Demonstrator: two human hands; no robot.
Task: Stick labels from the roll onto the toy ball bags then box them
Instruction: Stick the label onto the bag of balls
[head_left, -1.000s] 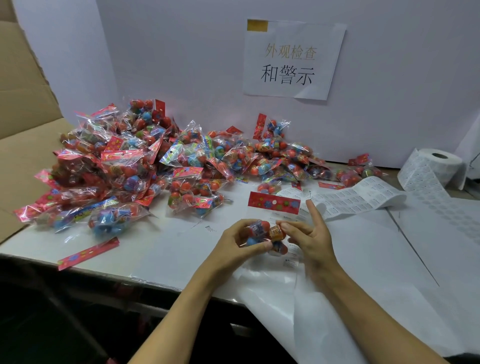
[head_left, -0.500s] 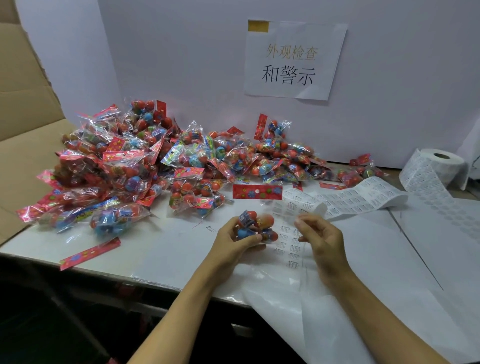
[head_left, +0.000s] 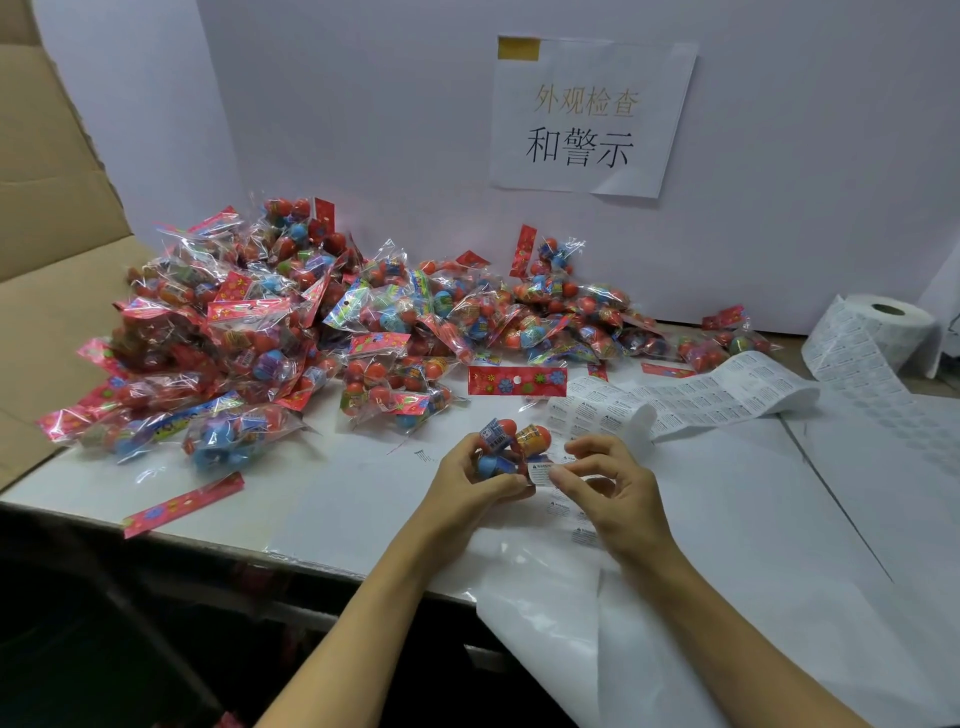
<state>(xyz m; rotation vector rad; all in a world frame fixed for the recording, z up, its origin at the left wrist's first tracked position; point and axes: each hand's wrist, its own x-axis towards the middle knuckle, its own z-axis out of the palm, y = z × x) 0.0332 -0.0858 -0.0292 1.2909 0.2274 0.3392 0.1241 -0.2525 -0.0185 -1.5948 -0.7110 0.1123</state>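
The left hand (head_left: 470, 480) is curled around 1 toy ball bag (head_left: 511, 447), with the thumb along the bag's near side and the fingers wrapped behind it; the bag stands above the table surface, and its red header card (head_left: 517, 380) points away from the person. The right hand (head_left: 615, 486) is partly closed: thumb and forefinger pinch 1 small white label (head_left: 540, 473) and hold it against the lower right side of the bag, while the other fingers are loosely bent. The 2 hands nearly meet at the label. Directly under and beyond the right hand lies the label strip (head_left: 691, 397), which runs away to the right and ends at the label roll (head_left: 878, 332), well apart from both hands on the far right. Beyond and to the left of the left hand is the pile of bags (head_left: 291, 332), heaped against the white back panel (head_left: 363, 130); no bag from the pile touches either hand. 1 loose header card (head_left: 184, 504) lies on the table edge (head_left: 156, 525), left of the left forearm. A cardboard box flap (head_left: 47, 218) stands at the far left beyond the pile. A paper sign (head_left: 587, 117) with printed characters is fixed to the panel above the hands. White backing paper (head_left: 701, 597) covers the table beneath the right forearm and hangs over the near edge.
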